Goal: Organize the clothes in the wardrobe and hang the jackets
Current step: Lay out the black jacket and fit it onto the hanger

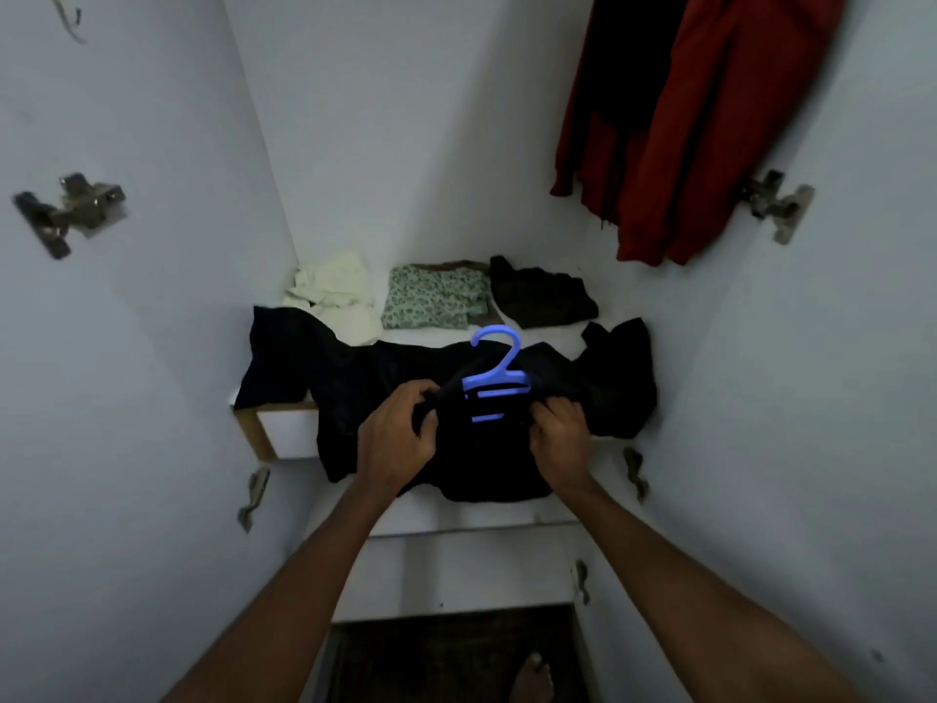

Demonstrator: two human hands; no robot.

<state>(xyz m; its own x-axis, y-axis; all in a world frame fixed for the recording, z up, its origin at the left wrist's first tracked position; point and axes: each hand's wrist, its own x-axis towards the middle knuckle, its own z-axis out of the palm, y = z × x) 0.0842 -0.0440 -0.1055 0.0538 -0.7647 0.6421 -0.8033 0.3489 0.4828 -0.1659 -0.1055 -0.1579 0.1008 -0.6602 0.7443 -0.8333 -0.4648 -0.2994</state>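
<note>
A black jacket lies spread across the white wardrobe shelf, its lower part hanging over the front edge. A blue plastic hanger sits at its collar, hook pointing to the back. My left hand grips the jacket fabric at the hanger's left end. My right hand pinches the fabric at the hanger's right end. A red jacket hangs at the upper right with a dark garment beside it.
At the back of the shelf lie a cream cloth, a folded green patterned garment and a dark crumpled garment. Open white doors with metal hinges flank both sides. A bare foot stands below on a dark floor.
</note>
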